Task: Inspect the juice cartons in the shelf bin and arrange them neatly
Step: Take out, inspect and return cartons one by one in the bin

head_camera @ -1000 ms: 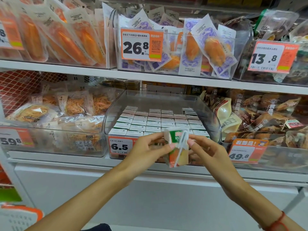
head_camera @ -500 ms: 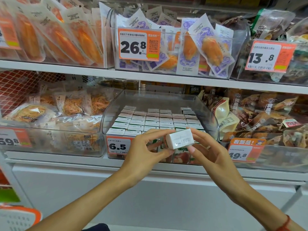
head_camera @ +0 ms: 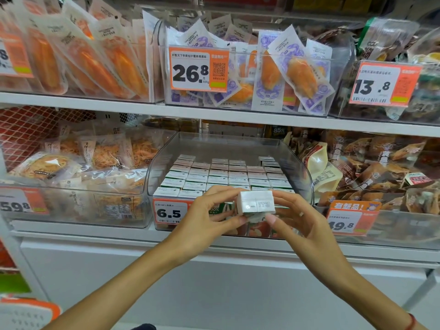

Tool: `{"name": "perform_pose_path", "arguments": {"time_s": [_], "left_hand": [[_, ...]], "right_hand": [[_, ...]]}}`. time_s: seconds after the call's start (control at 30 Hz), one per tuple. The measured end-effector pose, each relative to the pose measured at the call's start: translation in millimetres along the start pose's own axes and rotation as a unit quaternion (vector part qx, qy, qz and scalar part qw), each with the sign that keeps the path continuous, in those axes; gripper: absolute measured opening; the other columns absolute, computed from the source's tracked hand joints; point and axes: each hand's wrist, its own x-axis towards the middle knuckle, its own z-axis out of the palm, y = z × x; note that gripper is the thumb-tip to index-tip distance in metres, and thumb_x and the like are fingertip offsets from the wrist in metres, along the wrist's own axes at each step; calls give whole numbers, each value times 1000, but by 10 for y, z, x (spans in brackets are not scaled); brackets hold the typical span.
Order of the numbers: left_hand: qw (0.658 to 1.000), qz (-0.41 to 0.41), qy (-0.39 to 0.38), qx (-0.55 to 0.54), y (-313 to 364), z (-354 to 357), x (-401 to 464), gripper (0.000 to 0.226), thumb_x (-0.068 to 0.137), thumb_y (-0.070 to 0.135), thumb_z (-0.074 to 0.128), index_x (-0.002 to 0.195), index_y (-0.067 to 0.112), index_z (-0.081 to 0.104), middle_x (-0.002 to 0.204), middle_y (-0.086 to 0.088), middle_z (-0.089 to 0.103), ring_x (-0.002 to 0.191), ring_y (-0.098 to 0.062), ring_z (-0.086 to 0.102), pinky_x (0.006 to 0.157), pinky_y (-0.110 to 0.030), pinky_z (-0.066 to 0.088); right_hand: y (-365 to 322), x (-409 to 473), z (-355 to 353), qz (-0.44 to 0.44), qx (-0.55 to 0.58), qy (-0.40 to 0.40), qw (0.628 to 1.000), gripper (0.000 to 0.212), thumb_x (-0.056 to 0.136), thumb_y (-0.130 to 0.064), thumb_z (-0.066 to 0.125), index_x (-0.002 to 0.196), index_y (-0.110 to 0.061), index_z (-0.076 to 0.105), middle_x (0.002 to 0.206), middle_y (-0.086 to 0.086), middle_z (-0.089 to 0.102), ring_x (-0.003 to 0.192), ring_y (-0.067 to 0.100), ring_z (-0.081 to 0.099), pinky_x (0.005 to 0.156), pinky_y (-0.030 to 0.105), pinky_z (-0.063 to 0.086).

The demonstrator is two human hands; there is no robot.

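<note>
White and small, one juice carton [head_camera: 256,202] sits at the centre of the frame, pinched between both hands in front of the clear shelf bin [head_camera: 302,170]. Left hand [head_camera: 204,222] grasps its left end, fingers over the top edge and thumb beneath; right hand [head_camera: 302,217] grasps the right end the same way. Its printed white top faces the camera. Behind it, rows of cartons [head_camera: 221,175] stand upright inside the bin, above the 6.5 price tag [head_camera: 170,211]
</note>
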Motion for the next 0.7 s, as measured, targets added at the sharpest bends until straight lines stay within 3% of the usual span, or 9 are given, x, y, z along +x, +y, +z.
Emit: {"name": "perform_pose_path", "arguments": {"time_s": [0.07,0.17,0.23,0.37,0.47,0.57,0.7], "left_hand": [[1000,-11,-17,10,24,-37,0,46,86,12,71,123,39,61,124,20,64,121,0,56,95,-20,50],[997,-55,-39,-33,49,-68,-16,47,88,27,67,132,34,56,125,16,66,117,-4,61,89,-22,54],[990,-82,-31,-108,55,-64,-26,55,85,26,67,138,31,52,125,8,67,115,-11,64,88,-26,56],[970,-112,-20,-216,74,-43,-27,61,84,21,67,135,48,47,122,-2,70,110,-23,68,83,-28,57],[966,-124,-16,-228,68,-37,-29,52,90,21,64,132,47,49,119,-4,71,109,-26,69,83,-29,58],[965,-140,-1,-222,49,-24,-42,41,92,22,63,127,41,55,114,-5,73,104,-25,70,82,-28,59],[961,-168,8,-221,59,-6,-36,45,84,27,67,126,38,56,108,-7,75,97,-24,73,74,-23,58]], "right_hand": [[-24,-8,8,-28,-55,4,998,44,82,-37,63,125,-43,54,120,-29,61,111,-3,59,83,10,50],[-42,-9,7,-84,-167,3,982,49,85,-41,59,131,-52,45,126,-32,53,116,-3,54,88,6,45],[-40,-14,0,-101,-182,-3,978,51,86,-42,60,133,-51,42,130,-34,51,120,-8,50,90,4,42],[-14,-44,5,-119,-198,-36,972,64,86,-37,64,141,-47,35,146,-27,40,132,-13,35,97,-1,31],[-25,-48,3,-114,-207,-63,970,66,86,-41,64,141,-53,32,149,-25,36,122,-21,41,93,-4,30],[-56,-28,-9,-117,-269,-42,955,57,84,-55,57,138,-51,38,143,-28,42,114,-5,53,91,-2,37],[-104,1,19,-87,-165,4,983,40,78,-44,68,117,-44,60,117,-34,61,112,-14,55,84,3,46]]}}
